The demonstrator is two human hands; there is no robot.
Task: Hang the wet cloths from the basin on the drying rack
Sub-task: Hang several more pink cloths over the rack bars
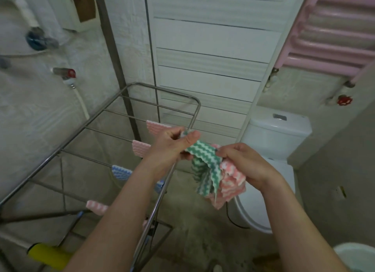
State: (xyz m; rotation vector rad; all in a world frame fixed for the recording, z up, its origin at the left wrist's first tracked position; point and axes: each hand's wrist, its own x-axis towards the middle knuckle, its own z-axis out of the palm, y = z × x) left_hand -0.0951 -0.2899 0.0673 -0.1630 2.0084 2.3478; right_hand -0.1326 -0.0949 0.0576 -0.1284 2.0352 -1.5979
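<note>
Head view: in the middle of the frame both hands work a green cloth [205, 156] loose from a pink bunch [231, 182], just right of the drying rack [194, 117], whose rails run from upper centre to lower left; three pink cloths and a blue cloth [120, 172] already hang along its near side. To do this step well, I judge the green one should be drawn fully clear of the bunch, its top edge pulled taut between the hands, then laid over one of the bare rails towards upper centre, with even lengths falling either side so the wet weight does not drag it off. The left hand [172, 143] has its grip clenched in a pinch on the green cloth's upper corner, thumb on top; the right hand [241, 166] has its fingers curled, grasping the pink bunch and nipping the green cloth's other edge.
</note>
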